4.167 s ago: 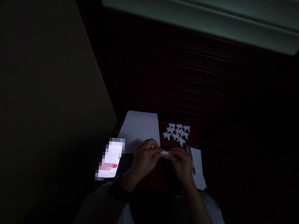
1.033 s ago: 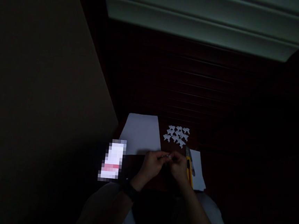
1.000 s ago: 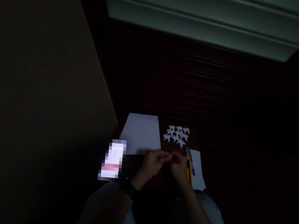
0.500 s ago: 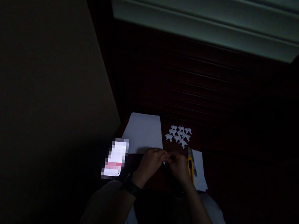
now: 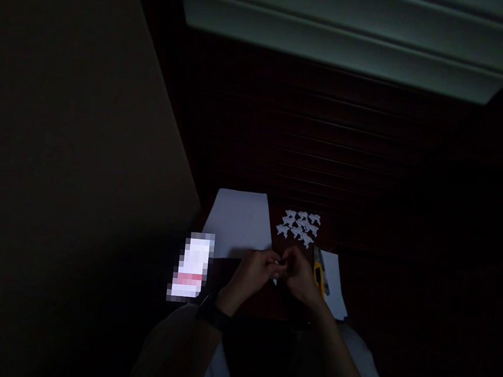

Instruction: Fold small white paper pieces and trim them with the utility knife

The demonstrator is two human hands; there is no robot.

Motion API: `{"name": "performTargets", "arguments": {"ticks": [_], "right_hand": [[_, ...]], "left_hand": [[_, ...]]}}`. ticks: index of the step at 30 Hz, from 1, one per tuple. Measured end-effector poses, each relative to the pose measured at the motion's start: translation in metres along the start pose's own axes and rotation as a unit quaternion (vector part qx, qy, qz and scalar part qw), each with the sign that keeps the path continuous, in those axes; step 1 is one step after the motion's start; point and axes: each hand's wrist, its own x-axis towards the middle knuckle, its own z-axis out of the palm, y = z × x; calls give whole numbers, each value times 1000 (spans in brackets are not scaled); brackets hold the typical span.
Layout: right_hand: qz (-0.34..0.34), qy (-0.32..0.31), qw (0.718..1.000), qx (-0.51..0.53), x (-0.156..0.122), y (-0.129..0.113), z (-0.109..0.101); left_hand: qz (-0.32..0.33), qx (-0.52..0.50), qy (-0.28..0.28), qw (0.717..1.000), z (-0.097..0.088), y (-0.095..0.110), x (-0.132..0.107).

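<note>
Between my fingertips is a small white piece of folded paper (image 5: 275, 281), mostly hidden, with one pointed corner showing below. My left hand (image 5: 257, 269), a dark band on its wrist, pinches it from the left. My right hand (image 5: 297, 274) meets it from the right, fingers curled and closed on the same piece. Just beyond my hands lie several small folded paper figures (image 5: 300, 225) in a loose cluster. A stack of white paper (image 5: 239, 222) lies ahead of my left hand, and a yellow utility knife (image 5: 318, 273) sits right of my right hand.
A bright, pixelated phone-like screen (image 5: 192, 265) is at the left of the small dark table (image 5: 259, 306). More white paper (image 5: 335, 284) lies under and beside the knife at the right. A pale wall (image 5: 84, 138) stands close on the left, dark slatted panels behind.
My right fingers have lifted and rounded slightly, and the left fingertips have shifted on the paper. More of its lower point shows. The whole view has moved a little.
</note>
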Motion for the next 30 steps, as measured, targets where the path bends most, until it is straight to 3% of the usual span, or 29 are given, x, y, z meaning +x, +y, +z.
{"name": "performTargets", "arguments": {"ticks": [6,15,19,23,27,30], "right_hand": [[-10,7,1000,10,1,4,2],[-20,43,999,8,-1,-13,-7],[50,56,992,101,-1,-10,-10],[112,46,964,235,1,-4,-5],[133,78,942,297,4,2,-3],[125,112,936,309,5,5,-3]], "left_hand": [[8,9,18,1000,0,4,1],[26,-37,126,991,-1,-1,4],[41,-43,178,982,-1,0,4],[101,-31,176,979,-1,8,1],[113,-2,185,976,0,11,1],[98,-38,187,977,3,8,4]]}}
